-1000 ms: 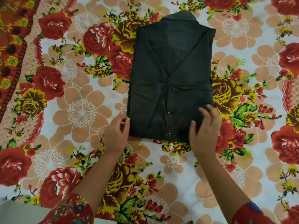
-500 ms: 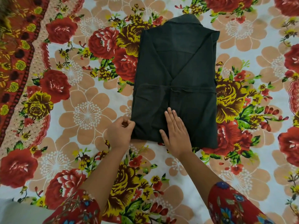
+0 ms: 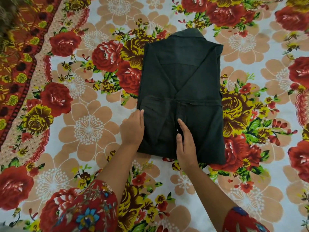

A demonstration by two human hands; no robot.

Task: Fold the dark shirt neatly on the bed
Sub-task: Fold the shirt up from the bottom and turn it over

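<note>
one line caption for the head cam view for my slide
Both hands, left hand at its edge and right hand flat on top, press a folded dark shirt on a floral bedsheet.

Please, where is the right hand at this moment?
In the head view, the right hand lies flat on the lower middle of the dark shirt, right of the left hand.

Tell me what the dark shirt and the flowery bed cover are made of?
The dark shirt looks like matte woven cloth, maybe cotton: soft creases, no shine. The bed cover looks like thin printed fabric with a slight sheen on the red roses, possibly synthetic; I can't be sure.
</note>
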